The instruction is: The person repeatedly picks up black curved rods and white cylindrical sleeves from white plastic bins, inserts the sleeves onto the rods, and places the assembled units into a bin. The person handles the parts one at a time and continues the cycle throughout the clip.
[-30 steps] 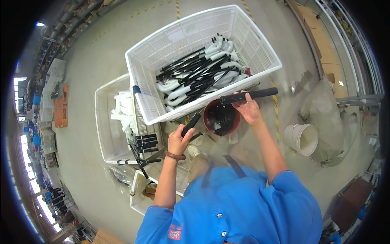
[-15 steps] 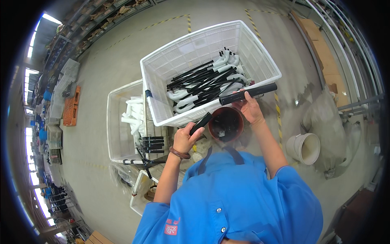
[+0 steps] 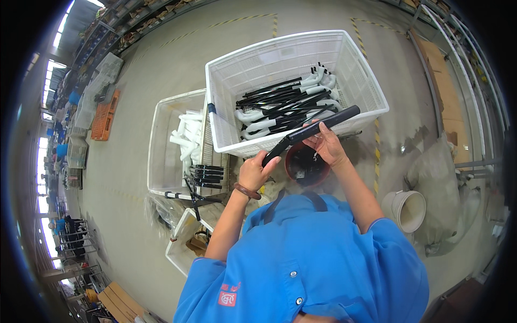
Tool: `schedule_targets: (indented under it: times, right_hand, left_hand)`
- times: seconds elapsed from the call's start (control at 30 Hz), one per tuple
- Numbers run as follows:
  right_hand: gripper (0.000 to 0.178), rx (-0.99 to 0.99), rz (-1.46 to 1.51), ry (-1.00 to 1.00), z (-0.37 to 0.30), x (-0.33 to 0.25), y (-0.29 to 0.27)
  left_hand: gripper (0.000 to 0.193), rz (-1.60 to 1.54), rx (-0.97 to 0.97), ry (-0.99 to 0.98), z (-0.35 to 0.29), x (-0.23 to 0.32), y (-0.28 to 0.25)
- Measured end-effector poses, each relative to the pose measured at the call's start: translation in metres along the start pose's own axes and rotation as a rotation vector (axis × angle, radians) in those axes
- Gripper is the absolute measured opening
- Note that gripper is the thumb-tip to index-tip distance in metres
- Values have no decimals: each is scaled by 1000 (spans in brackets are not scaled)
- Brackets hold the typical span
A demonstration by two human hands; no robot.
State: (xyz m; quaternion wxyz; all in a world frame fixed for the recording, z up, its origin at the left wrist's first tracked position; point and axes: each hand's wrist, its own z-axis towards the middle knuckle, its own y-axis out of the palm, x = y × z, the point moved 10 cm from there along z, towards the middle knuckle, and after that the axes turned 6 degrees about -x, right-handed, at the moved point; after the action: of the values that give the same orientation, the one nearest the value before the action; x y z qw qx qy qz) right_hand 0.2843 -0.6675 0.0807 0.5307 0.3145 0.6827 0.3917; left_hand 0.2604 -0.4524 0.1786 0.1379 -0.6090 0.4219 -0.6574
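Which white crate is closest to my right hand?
The largest white crate, holding black rods with white bent ends; the crate of white tubes and the small lower crate lie farther left.

The gap between the two hands' pieces has closed: the shorter black piece [image 3: 277, 152] in the left hand [image 3: 258, 171] now meets the lower end of the black tube [image 3: 329, 122] in the right hand [image 3: 327, 148], though whether it sits inside is unclear. The tube slants more steeply, and the large white crate [image 3: 280, 53] appears farther right in view.
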Motion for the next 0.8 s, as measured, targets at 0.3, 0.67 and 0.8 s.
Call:
schedule_targets:
  times: [0.3,0.67,0.8]
  right_hand:
    - [15,100,-9,-34,20,37,12]
    - [24,296,-445,-39,16,14,17]
    - [25,310,-418,-84,25,25,21]
  left_hand:
    - [43,86,100,-67,-1,5,13]
    - [44,211,141,-111,-4,0,25]
    - [45,229,203,-46,-6,10,25]
